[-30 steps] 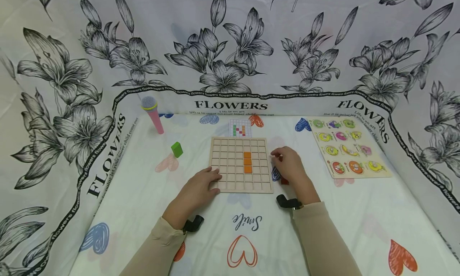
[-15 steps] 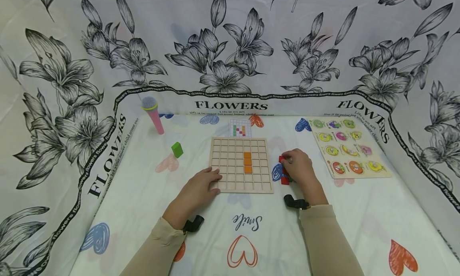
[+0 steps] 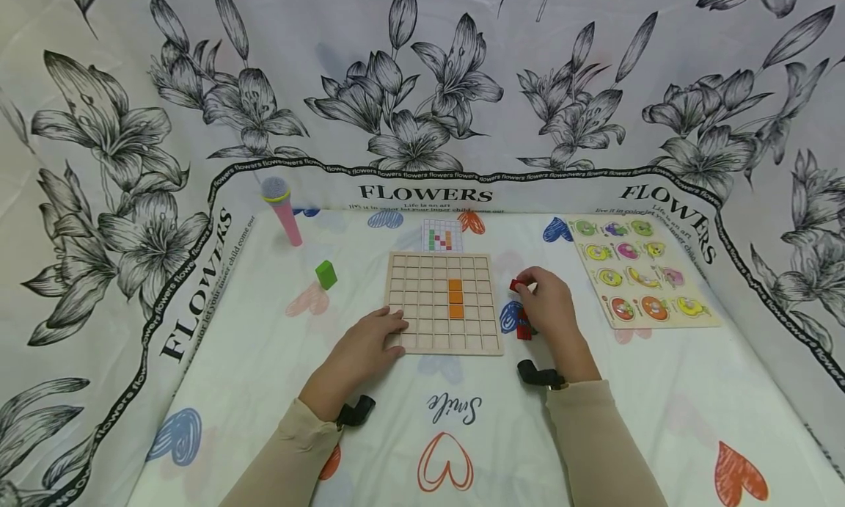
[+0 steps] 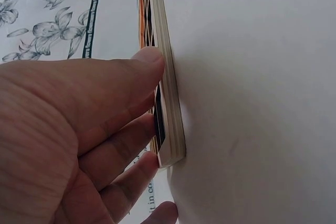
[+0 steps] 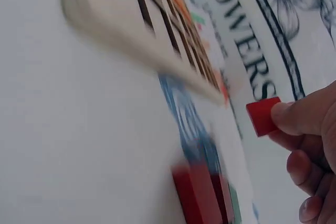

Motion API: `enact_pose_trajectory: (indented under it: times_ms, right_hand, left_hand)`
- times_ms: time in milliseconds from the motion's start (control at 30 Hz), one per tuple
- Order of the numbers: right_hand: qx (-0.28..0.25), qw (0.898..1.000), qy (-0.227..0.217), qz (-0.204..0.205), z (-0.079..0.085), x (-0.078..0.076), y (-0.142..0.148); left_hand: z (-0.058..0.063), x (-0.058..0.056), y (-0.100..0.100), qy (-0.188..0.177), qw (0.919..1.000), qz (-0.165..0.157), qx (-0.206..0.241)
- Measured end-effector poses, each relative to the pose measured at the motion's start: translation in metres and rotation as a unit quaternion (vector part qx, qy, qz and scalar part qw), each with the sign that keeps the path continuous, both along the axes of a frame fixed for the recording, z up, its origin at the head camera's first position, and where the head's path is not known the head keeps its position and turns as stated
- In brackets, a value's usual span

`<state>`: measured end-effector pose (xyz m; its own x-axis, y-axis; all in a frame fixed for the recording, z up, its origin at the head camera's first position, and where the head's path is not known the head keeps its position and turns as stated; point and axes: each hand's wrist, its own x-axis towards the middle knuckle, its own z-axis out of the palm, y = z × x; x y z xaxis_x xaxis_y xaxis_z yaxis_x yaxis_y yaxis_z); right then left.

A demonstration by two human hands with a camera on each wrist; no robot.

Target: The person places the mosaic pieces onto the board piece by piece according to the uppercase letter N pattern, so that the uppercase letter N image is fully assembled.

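Head view: the grid board (image 3: 475,340) lies mid-table with three orange blocks (image 3: 455,299) in one column, right of its middle. At its 8 o'clock the left hand (image 3: 363,349) rests on the edge, fingers relaxed. Just off its 3 o'clock side the right hand (image 3: 548,301) pinches a red block (image 3: 514,284); loose red blocks (image 3: 524,331) lie toward 4 o'clock, partly hidden by that hand. A pattern card (image 3: 442,235) sits at 12, a green block (image 3: 326,275) between 9 and 10, a pink microphone (image 3: 286,224) farther out at 10, and a fruit puzzle board (image 3: 643,272) well out near 3.

Left wrist view: the left thumb touches the grid board's edge — the other fingers reach along its far side. Near 11 o'clock shows the right hand with its red block.

Right wrist view: at 3 o'clock the red block stands between thumb and fingertip, held clear of the grid board, which fills 11 to 12. The loose red blocks, blurred, appear toward 5 o'clock — a green piece (image 5: 234,204) just beside them.
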<state>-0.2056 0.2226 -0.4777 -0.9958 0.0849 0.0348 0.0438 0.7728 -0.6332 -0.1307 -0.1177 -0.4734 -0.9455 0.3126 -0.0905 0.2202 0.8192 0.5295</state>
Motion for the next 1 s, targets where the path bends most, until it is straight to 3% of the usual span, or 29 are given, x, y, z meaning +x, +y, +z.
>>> enact_pose_trajectory:
  times_ms: [233,400,733,1000]
  right_hand:
    - [-0.061,0.994,-0.008,0.092,0.005,0.016,-0.046]
    - [-0.051,0.988,-0.031,0.141,-0.002,0.025,-0.066]
    - [-0.026,0.984,-0.063,0.165,-0.006,0.034,-0.071]
    - [-0.031,0.981,-0.064,0.178,-0.007,0.035,-0.070]
  left_hand:
    - [0.001,0.000,0.000,-0.001,1.0000,0.002,0.004]
    - [0.001,0.000,0.000,-0.001,1.0000,0.000,0.004]
    - [0.000,0.000,0.002,-0.006,1.0000,0.002,0.005]
    - [-0.001,-0.001,0.000,-0.004,1.0000,-0.002,0.005]
